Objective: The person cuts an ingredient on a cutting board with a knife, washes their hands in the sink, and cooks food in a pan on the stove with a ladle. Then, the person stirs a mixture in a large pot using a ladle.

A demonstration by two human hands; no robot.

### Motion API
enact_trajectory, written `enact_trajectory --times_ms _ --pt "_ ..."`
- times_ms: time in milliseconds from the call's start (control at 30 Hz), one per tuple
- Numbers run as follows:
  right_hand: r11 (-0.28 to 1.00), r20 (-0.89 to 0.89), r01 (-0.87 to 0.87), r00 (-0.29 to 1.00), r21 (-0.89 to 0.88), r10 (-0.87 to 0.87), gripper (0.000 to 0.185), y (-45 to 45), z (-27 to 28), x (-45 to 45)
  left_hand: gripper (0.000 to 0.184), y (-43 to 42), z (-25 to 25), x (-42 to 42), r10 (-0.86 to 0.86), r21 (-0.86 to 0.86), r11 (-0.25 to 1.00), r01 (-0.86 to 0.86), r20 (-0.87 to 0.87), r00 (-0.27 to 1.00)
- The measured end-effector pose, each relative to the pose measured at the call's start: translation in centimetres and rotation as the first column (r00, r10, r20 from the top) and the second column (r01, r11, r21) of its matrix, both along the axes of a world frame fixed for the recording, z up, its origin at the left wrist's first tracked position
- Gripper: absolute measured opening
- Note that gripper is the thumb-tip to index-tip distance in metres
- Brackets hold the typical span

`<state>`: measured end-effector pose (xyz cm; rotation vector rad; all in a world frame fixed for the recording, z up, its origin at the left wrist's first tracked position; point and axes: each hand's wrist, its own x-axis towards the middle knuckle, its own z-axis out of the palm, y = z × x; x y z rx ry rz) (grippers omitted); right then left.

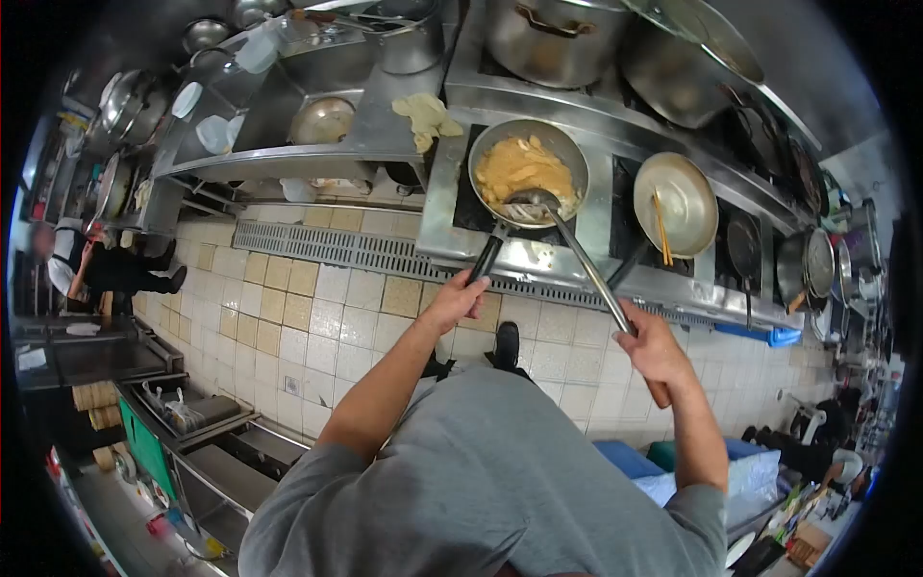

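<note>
My left hand point(456, 301) is closed around the black handle of a frying pan point(475, 154) on the stove. Inside the pan lies a mound of orange-yellow, saucy food point(527, 168), with some paler pieces near its front edge. A long metal ladle point(586, 262) with a wooden grip end is in my right hand point(658, 346), fingers wrapped round its shaft. Its bowl rests in the pan at the near right of the food. To the right, a second, light-coloured pan point(673, 197) sits on another burner with wooden chopsticks point(661, 229) lying across it.
Large steel pots point(558, 48) stand behind the burners. A yellowish cloth point(425, 119) lies on the counter left of the pan, beside a sink holding a metal bowl point(323, 121). One person point(106, 264) is at far left, another point(817, 457) at far right. A floor drain grate point(327, 245) runs along the tiles.
</note>
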<state>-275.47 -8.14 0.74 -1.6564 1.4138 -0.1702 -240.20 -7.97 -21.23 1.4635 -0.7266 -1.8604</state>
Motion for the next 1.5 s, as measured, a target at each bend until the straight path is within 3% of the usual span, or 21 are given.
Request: enact_trajectory --times_ms 133,233,300,333,367,433,467,500,567,633,733,767,833,900,967,1033,1267,1333,1400,1467,1500 --pt "0.967 0.178 0.214 0.955 0.138 -0.237 0.057 1.7 0.0 0.9 0.054 2.2 0.9 3.9 0.167 0.027 0.986 -0.165 -0.129 0.977" --pt "0.909 0.286 0.365 0.866 0.201 -0.410 0.053 2.9 -0.2 2.7 0.054 6.1 -1.5 12.1 0.283 0.082 0.954 -0.288 0.067 0.957" --pt "0.849 0.546 0.389 0.651 0.357 -0.528 0.052 3.2 -1.1 4.2 0.051 9.5 -3.6 19.6 0.411 0.099 0.898 -0.430 0.167 0.896" --pt "0.786 0.647 0.371 0.447 0.495 -0.618 0.050 3.5 -1.3 5.6 0.049 10.8 -3.4 22.9 0.477 0.106 0.854 -0.509 0.230 0.848" --pt "0.785 0.654 0.387 0.436 0.483 -0.618 0.050 3.5 -2.4 6.5 0.048 12.1 -3.2 26.3 0.511 0.083 0.835 -0.544 0.249 0.822" --pt "0.850 0.446 0.419 0.725 0.319 -0.525 0.048 3.8 -7.5 8.0 0.043 13.0 -2.2 31.9 0.611 0.053 0.758 -0.651 0.294 0.735" --pt "0.891 0.175 0.344 0.936 -0.296 -0.304 0.045 4.6 -10.7 9.6 0.040 12.9 -2.2 34.3 0.640 0.027 0.732 -0.681 0.318 0.700" --pt "0.883 0.166 0.364 0.930 -0.297 -0.327 0.045 5.2 -10.0 11.7 0.040 12.3 -1.8 36.3 0.639 0.008 0.733 -0.680 0.336 0.692" --pt "0.768 0.389 0.618 0.674 0.171 -0.629 0.043 5.6 -7.7 16.7 0.043 10.4 -0.4 39.1 0.607 -0.048 0.776 -0.629 0.325 0.725" --pt "0.741 0.429 0.658 0.637 0.130 -0.640 0.042 6.0 -7.0 18.5 0.044 6.9 1.2 40.5 0.541 -0.045 0.831 -0.555 0.299 0.786" --pt "0.594 0.578 0.731 0.338 0.335 -0.742 0.043 6.9 -5.8 21.5 0.046 1.6 1.4 43.9 0.433 -0.037 0.897 -0.441 0.278 0.858" --pt "0.588 0.585 0.738 0.328 0.331 -0.742 0.043 6.9 -5.5 22.5 0.047 -1.5 1.7 44.7 0.410 -0.052 0.910 -0.411 0.258 0.875" --pt "0.573 0.390 0.809 0.488 0.135 -0.781 0.043 6.2 -5.2 25.2 0.050 -7.1 2.9 46.4 0.430 -0.159 0.902 -0.402 0.248 0.868" --pt "0.471 0.504 0.768 0.226 0.434 -0.833 0.039 5.4 -5.4 26.2 0.043 -12.7 3.1 50.2 0.485 -0.305 0.855 -0.419 0.186 0.854" --pt "0.491 0.568 0.726 0.167 0.482 -0.806 0.041 4.1 -4.7 28.2 0.032 -17.4 9.2 51.0 0.495 -0.339 0.853 -0.397 0.286 0.821" --pt "0.624 0.595 0.648 0.312 0.437 -0.741 0.048 3.2 -4.5 28.9 0.036 -21.7 12.0 53.7 0.522 -0.476 0.798 -0.370 0.240 0.818" --pt "0.706 0.483 0.500 0.515 0.502 -0.708 0.054 -5.2 0.7 42.9 0.035 -45.8 13.4 69.8 0.506 -0.586 0.794 -0.158 0.495 0.707" --pt "0.666 0.454 0.497 0.490 0.557 -0.745 0.051 -8.7 0.2 48.7 0.033 -55.5 12.1 72.9 0.639 -0.791 0.583 0.188 0.588 0.496" --pt "0.666 0.455 0.460 0.493 0.587 -0.741 0.048 -13.4 1.0 55.3 0.032 -61.8 12.6 72.5 0.540 -0.672 0.588 0.449 0.740 0.401" --pt "0.635 0.408 0.458 0.503 0.621 -0.762 0.047 -17.5 0.3 60.6 0.032 -64.9 14.6 70.0 0.127 -0.433 0.649 0.625 0.872 0.473" --pt "0.624 0.400 0.452 0.498 0.638 -0.770 0.048 -19.3 0.0 63.0 0.032 -66.5 15.8 69.2 0.106 -0.433 0.627 0.648 0.871 0.479"
